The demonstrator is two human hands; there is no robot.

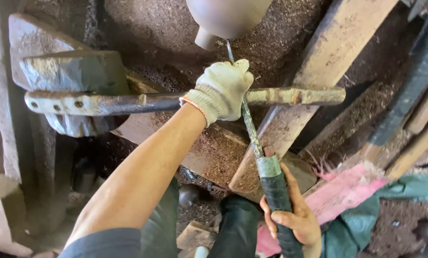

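My left hand [222, 90], in a white knit glove, is closed around a long horizontal metal bar [109, 102] with holes near its left end. My bare right hand [293, 215] grips the black-taped handle of a thin metal tool [252, 136]. The tool's shaft runs up under the gloved hand and ends in a wire hook near a round grey vessel [223, 16] at the top. The bar's right end [295, 96] looks rusty.
A heavy metal block [75, 71] sits behind the bar at left. Wooden planks [314, 62] lean at right over ground covered with sawdust. Pink and green cloth [352, 196] lies at lower right. A pale stone block [1, 210] stands at lower left.
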